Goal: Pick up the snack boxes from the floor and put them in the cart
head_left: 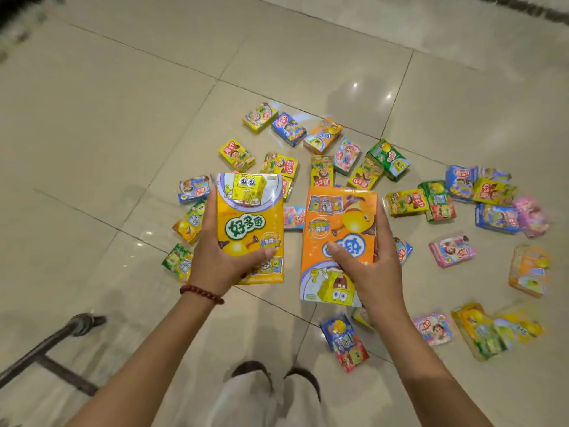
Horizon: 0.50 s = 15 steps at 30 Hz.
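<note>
At the far left we see a dark metal frame (46, 349) low over the tiled floor (107, 134); we cannot tell whether it belongs to the cart, and no basket shows, so we can name nothing as lying inside one.

Next comes our left hand (221, 257), a red bead bracelet (201, 293) on its wrist. It grips the yellow SpongeBob snack box (249, 223), thumb curled across the lower front and fingers wrapped behind the left edge, holding it upright and clear of the floor.

Just beside it, our right hand (366, 266) holds the orange SpongeBob snack box (337, 229), which is turned upside down; the thumb presses the front and the fingers curl round the right edge. The two held boxes stand close together but apart.

So we count two large boxes in hand. Below and behind them the small snack boxes (338, 155) lie scattered flat on the tiles: roughly thirty, in yellow, blue, green, orange and pink, some overlapping. The blur toward the right edge keeps us from an exact count. One small blue and red box (343, 342) lies near the right forearm.

At the bottom, between our arms, we see two dark shoes (274, 377) and pale trouser legs.
</note>
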Each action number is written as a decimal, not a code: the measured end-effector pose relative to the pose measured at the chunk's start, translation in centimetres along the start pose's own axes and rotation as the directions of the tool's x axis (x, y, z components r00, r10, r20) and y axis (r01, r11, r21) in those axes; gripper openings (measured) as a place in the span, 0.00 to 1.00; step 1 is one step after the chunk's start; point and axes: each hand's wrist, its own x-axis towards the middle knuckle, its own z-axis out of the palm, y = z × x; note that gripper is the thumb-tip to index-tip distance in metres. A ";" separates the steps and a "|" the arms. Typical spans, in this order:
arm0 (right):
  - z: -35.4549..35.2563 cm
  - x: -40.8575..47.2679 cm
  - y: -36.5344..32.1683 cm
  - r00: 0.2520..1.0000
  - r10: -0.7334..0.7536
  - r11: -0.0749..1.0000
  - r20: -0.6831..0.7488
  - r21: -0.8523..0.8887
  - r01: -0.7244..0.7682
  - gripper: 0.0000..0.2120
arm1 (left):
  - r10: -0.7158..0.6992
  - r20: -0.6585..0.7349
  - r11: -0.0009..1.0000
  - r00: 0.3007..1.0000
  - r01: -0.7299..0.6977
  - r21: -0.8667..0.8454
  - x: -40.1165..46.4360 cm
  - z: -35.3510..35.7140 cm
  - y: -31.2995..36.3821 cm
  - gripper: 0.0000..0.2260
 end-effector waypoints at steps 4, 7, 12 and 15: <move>0.0 -1.6 -7.0 0.994 -0.085 0.996 0.071 0.026 0.084 0.43 | 0.012 -0.042 0.995 0.999 -0.016 -0.102 -2.5 -3.0 6.8 0.56; 0.1 -3.7 -11.9 0.984 -0.131 0.991 0.123 0.029 0.128 0.43 | 0.017 -0.086 0.986 0.996 -0.031 -0.164 -5.3 -5.0 11.0 0.57; 0.4 -7.0 -20.7 0.957 -0.223 0.975 0.187 0.062 0.215 0.43 | 0.034 -0.218 0.976 0.975 -0.079 -0.204 -10.5 -9.1 18.7 0.52; 2.0 -8.4 -25.9 0.920 -0.282 0.959 0.271 0.086 0.269 0.45 | 0.057 -0.315 0.970 0.947 -0.127 -0.205 -13.2 -13.2 22.6 0.55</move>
